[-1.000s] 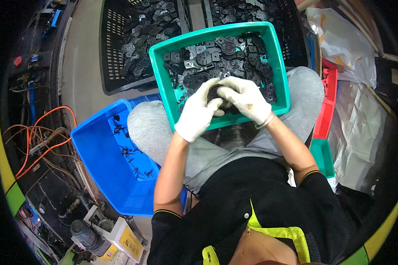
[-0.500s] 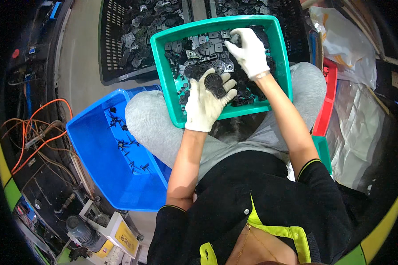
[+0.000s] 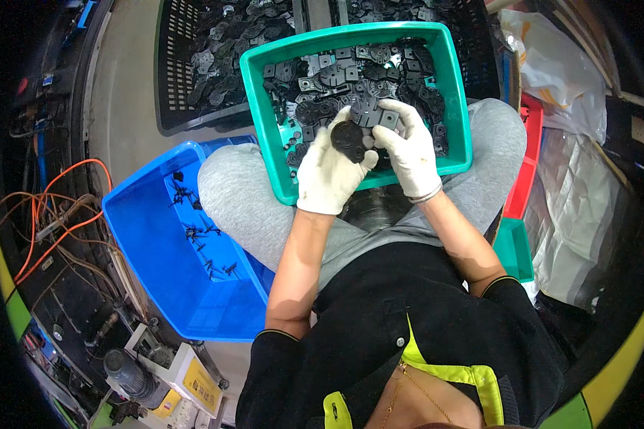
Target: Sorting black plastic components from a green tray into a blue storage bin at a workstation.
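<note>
A green bin [image 3: 250, 93] rests across my lap, filled with dark moulded plastic parts [image 3: 327, 75]. My gloved left hand [image 3: 330, 171], over the near side of the bin, is closed round a black round plastic part [image 3: 348, 139] that lies against the palm. Just right of it, my gloved right hand [image 3: 409, 146] has thumb and fingers pinched on a dark grey flat plastic part with a square tab [image 3: 374, 114]. The two parts are close together; whether they touch I cannot tell.
To my left stands a blue bin [image 3: 157, 279] with a few black sprue-like pieces [image 3: 193, 232]. Black crates [image 3: 170, 71] of similar parts sit beyond the green bin. A red bin [image 3: 528, 171], a small green bin [image 3: 515, 247] and plastic sheeting [image 3: 572, 207] are at right; orange hoses [image 3: 71, 168] lie far left.
My right hand has come down from the far side of the bin toward my left hand, bringing a flat grey part. The left hand keeps its round part, fingers now more curled.
</note>
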`<state>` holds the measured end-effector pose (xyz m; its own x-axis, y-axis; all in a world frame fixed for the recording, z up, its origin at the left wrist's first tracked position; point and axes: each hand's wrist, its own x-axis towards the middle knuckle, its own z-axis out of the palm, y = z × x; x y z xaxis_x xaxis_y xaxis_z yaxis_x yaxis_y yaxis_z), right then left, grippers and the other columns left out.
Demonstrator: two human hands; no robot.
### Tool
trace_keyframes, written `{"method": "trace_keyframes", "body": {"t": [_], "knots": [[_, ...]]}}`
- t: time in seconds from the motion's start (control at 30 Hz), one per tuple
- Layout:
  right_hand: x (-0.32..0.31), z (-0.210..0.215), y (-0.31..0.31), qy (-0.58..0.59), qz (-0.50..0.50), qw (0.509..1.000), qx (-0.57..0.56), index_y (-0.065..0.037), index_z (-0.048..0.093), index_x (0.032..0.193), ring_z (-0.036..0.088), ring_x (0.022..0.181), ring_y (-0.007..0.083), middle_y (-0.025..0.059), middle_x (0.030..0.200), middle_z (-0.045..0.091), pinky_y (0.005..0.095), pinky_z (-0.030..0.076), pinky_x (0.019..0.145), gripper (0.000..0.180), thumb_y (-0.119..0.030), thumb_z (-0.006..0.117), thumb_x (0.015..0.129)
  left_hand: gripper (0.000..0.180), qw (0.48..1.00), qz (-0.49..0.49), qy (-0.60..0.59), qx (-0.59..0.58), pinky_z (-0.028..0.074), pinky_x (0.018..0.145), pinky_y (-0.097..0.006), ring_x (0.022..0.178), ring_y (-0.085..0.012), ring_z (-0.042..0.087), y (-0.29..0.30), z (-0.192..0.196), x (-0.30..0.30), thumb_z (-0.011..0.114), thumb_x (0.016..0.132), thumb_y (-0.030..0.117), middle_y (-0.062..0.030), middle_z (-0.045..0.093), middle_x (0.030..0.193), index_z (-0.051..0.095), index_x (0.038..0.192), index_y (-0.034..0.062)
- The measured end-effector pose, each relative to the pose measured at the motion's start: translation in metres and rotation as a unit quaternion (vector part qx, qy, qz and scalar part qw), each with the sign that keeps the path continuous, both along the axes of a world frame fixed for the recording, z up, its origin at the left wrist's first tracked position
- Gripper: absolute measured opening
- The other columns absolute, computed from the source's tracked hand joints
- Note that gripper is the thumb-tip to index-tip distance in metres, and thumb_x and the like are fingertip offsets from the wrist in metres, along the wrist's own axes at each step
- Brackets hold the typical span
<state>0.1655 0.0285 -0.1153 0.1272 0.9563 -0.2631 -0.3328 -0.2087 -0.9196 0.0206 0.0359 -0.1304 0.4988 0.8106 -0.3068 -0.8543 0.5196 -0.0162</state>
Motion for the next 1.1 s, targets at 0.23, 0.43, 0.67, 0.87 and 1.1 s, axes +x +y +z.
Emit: {"method": "trace_keyframes", "body": {"t": [0.23, 0.43, 0.67, 0.87, 1.1], "knots": [[0.002, -0.003, 0.0, 0.076, -0.004, 0.997, -0.03, 0.001, 0.047, 0.122, 0.062, 0.085, 0.0139, 0.0113, 0.103, 0.061, 0.0258, 0.052, 0.077, 0.037, -0.004, 0.059, 0.088, 0.047, 1.0, 0.015, 0.023, -0.012, 0.053, 0.081, -0.037, 0.099, -0.0258, 0.059, -0.003, -0.008, 0.001, 0.061, 0.088, 0.017, -0.0156, 0.056, 0.114, 0.043, 0.131, 0.0049], [0.003, -0.009, -0.004, 0.067, -0.045, 0.996, -0.041, 0.001, 0.048, 0.114, 0.063, 0.082, 0.0155, 0.0126, 0.102, 0.06, 0.0262, 0.053, 0.076, 0.029, -0.002, 0.058, 0.088, 0.05, 0.971, 0.0, 0.228, 0.067, 0.052, 0.086, -0.038, 0.103, -0.0264, 0.059, -0.006, -0.006, 0.003, 0.059, 0.086, 0.005, -0.0156, 0.055, 0.114, 0.036, 0.131, 0.0009], [0.013, -0.025, -0.004, 0.029, -0.114, 0.991, -0.063, -0.005, 0.052, 0.103, 0.059, 0.081, 0.0118, 0.004, 0.093, 0.059, 0.024, 0.05, 0.073, 0.022, -0.004, 0.065, 0.085, 0.051, 0.975, 0.045, 0.207, 0.067, 0.048, 0.092, -0.045, 0.111, -0.028, 0.054, -0.004, -0.011, 0.01, 0.062, 0.086, 0.009, -0.0137, 0.052, 0.12, 0.036, 0.13, 0.0033], [0.008, -0.014, -0.002, 0.038, -0.134, 0.987, -0.085, 0.0, 0.048, 0.116, 0.059, 0.09, 0.0122, 0.0076, 0.105, 0.059, 0.0264, 0.05, 0.076, 0.036, -0.008, 0.066, 0.085, 0.05, 0.971, 0.059, 0.221, 0.072, 0.046, 0.094, -0.047, 0.112, -0.0277, 0.053, -0.004, -0.008, 0.011, 0.063, 0.085, 0.011, -0.0132, 0.051, 0.121, 0.038, 0.128, 0.0043], [0.004, -0.017, -0.007, -0.042, -0.066, 0.997, -0.015, 0.001, 0.05, 0.118, 0.058, 0.097, 0.0135, 0.0101, 0.11, 0.06, 0.0258, 0.051, 0.081, 0.042, -0.006, 0.069, 0.081, 0.042, 0.965, 0.097, 0.217, 0.107, 0.046, 0.096, -0.045, 0.111, -0.0259, 0.054, -0.008, -0.009, 0.014, 0.06, 0.083, 0.0, -0.0145, 0.054, 0.116, 0.043, 0.12, 0.0055]]}}
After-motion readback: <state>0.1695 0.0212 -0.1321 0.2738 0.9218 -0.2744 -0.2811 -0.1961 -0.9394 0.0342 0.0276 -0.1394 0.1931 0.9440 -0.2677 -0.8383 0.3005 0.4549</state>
